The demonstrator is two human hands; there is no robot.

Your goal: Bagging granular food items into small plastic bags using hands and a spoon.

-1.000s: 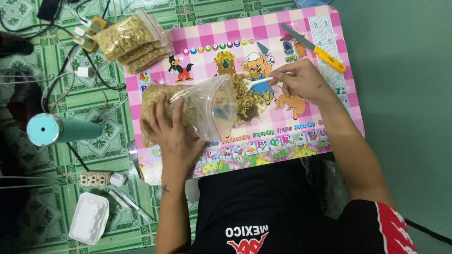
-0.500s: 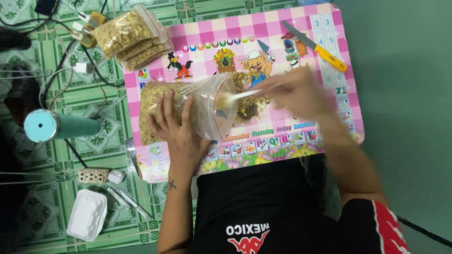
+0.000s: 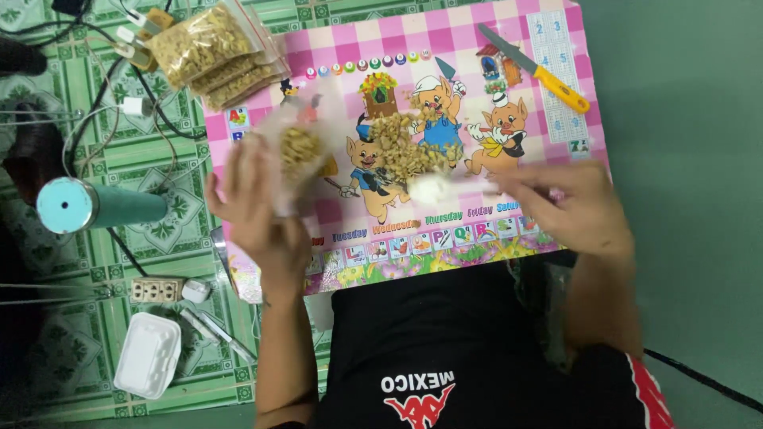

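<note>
We are looking down at a floor of green patterned tiles (image 3: 103,262) on the left, giving way to plain dull green flooring (image 3: 683,159) on the right; black cables (image 3: 87,119) are trailing across the tiles, and soft, even light is falling everywhere

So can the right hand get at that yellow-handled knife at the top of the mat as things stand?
Probably yes. The knife lies in the open on the pink mat, beyond the right hand, with nothing between them. But that hand holds a white spoon, so it would have to put it down first.
</note>
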